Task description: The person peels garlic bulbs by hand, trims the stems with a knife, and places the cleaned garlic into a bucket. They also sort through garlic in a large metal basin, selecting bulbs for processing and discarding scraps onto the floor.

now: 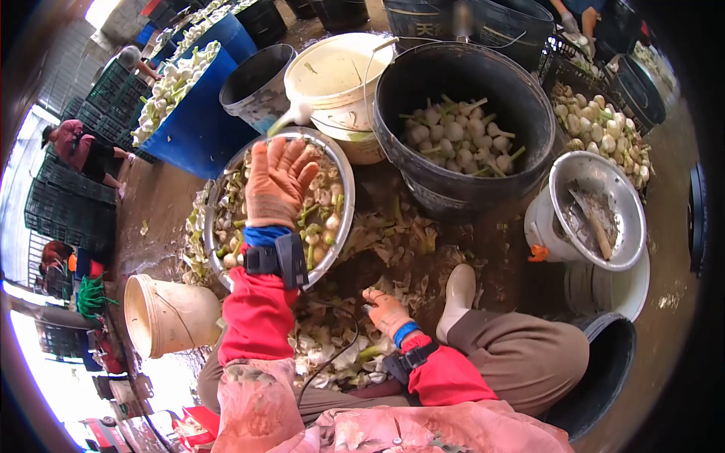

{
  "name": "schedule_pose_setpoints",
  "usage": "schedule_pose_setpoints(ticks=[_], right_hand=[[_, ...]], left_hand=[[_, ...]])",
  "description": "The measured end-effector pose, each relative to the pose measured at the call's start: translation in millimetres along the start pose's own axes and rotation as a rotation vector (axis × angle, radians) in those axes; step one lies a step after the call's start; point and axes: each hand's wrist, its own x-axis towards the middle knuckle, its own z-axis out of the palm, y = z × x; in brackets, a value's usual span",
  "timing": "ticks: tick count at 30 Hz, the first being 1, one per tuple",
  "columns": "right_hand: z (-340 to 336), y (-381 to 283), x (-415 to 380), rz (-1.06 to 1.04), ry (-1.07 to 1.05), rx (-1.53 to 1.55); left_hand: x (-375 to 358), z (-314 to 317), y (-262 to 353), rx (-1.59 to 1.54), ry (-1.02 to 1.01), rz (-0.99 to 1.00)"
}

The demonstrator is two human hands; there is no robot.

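Note:
My left hand (278, 181), in an orange glove, is raised over a metal basin (348, 204) of garlic bulbs and stems, its fingers spread. Just beyond its fingertips, a blurred garlic bulb with a green stem (299, 115) appears in the air, apart from the hand. Low over the peelings (340, 351), near my right knee, my right hand (387, 311) has its fingers curled together; a small greyish thing shows at the fingertips, too small to name. A large black bucket (389, 128) with trimmed white bulbs (453, 136) inside stands beyond, to the right.
A cream bucket (332, 75) stands behind the basin, and a white bucket (177, 313) lies left. At right, a metal colander (634, 219) holding a wooden-handled tool (600, 230) rests on a bucket. Blue tubs (200, 124) of garlic and co-workers (75, 143) are farther back.

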Motion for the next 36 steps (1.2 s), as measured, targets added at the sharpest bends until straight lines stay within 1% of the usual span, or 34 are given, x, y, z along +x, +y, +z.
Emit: schedule_pose_setpoints(ticks=[1, 2, 3, 4, 5, 6, 7, 8, 9, 10, 11, 12, 13, 14, 15, 17, 18, 19, 20, 21, 23, 24, 25, 27, 28, 29, 31, 32, 33, 35, 36], right_hand=[[0, 7, 4, 0.039, 0.007, 0.028], [-1, 15, 6, 0.043, 0.001, 0.023], [-2, 25, 8, 0.029, 0.012, 0.075], [-2, 31, 11, 0.016, 0.022, 0.128], [-4, 24, 7, 0.022, 0.017, 0.126], [-11, 6, -3, 0.042, 0.03, 0.082], [-21, -6, -1, 0.056, 0.062, 0.035], [-16, 5, 4, 0.026, 0.096, -0.032], [-8, 24, 12, 0.045, 0.112, -0.082], [-8, 22, 11, 0.08, 0.119, -0.157], [-9, 20, 10, 0.099, 0.074, 0.001], [-13, 9, 4, 0.074, 0.07, 0.091], [-14, 5, 4, 0.086, 0.049, 0.183], [-20, -4, 6, 0.119, -0.002, 0.098], [-16, 2, 9, 0.111, -0.006, 0.232], [-8, 8, 15, 0.141, 0.031, 0.399], [-11, -2, 12, 0.126, 0.047, 0.401], [-14, -19, 2, 0.117, 0.101, 0.492], [-16, -31, -4, 0.107, 0.151, 0.584], [-14, -32, -2, 0.089, 0.158, 0.584], [-3, -26, 9, -0.186, 0.235, 0.631], [2, -25, 14, -0.198, 0.202, 0.761], [6, -23, 16, -0.207, 0.194, 0.763], [11, -19, 18, -0.078, -0.038, 0.838], [12, -24, 10, -0.049, -0.08, 0.908], [11, -28, 1, -0.056, -0.086, 0.907], [0, -51, -17, -0.044, -0.019, 0.643], [7, -40, -9, -0.127, 0.036, 0.441], [9, -39, -7, -0.137, 0.035, 0.44], [12, -33, -2, -0.208, 0.057, 0.342], [9, -40, -10, -0.21, 0.056, 0.342]], left_hand=[[10, -3, 6, 0.186, -0.023, 0.012], [26, -21, 1, 0.302, -0.262, -0.127], [31, -50, -13, 1.019, -0.544, 0.235], [38, -86, -34, 1.19, -0.435, -0.041], [33, -105, -56, 1.682, -0.45, -0.038], [22, -98, -61, 1.846, -0.511, -0.407], [14, -114, -79, 2.132, -0.645, -0.38], [11, -139, -91, 1.988, -0.613, -0.4], [8, -156, -106, 2.143, -0.592, -0.189], [9, -164, -117, 2.204, -0.42, -0.286], [6, -173, -123, 2.12, -0.321, -0.177], [9, -174, -126, 2.089, -0.257, -0.2], [12, -163, -120, 1.998, -0.159, -0.351], [10, -169, -125, 1.552, 0.023, -0.25], [6, -173, -128, 1.097, 0.186, -0.173], [-16, -141, -107, 0.408, 0.24, -0.121], [-30, -128, -97, 0.236, 0.236, -0.156], [-44, -119, -91, 0.064, 0.232, -0.191], [-60, -118, -87, 0.087, 0.212, -0.26], [-76, -122, -89, 0.112, 0.194, -0.328], [-108, -145, -113, 0.335, 0.22, -0.37], [-124, -137, -113, 0.328, 0.165, -0.422], [-143, -126, -111, 0.321, 0.114, -0.476], [-165, -101, -112, 0.435, -0.068, -0.524], [-175, -107, -122, 0.535, -0.051, -0.542], [-184, -112, -131, 0.599, -0.05, -0.441], [-193, -54, -108, 1.201, -0.164, -0.089], [-193, -64, -115, 1.518, -0.112, 0.011], [-196, -65, -118, 1.52, -0.111, 0.022], [-202, -64, -125, 1.728, 0.082, 0.093], [-202, -67, -126, 1.751, 0.076, 0.044]])
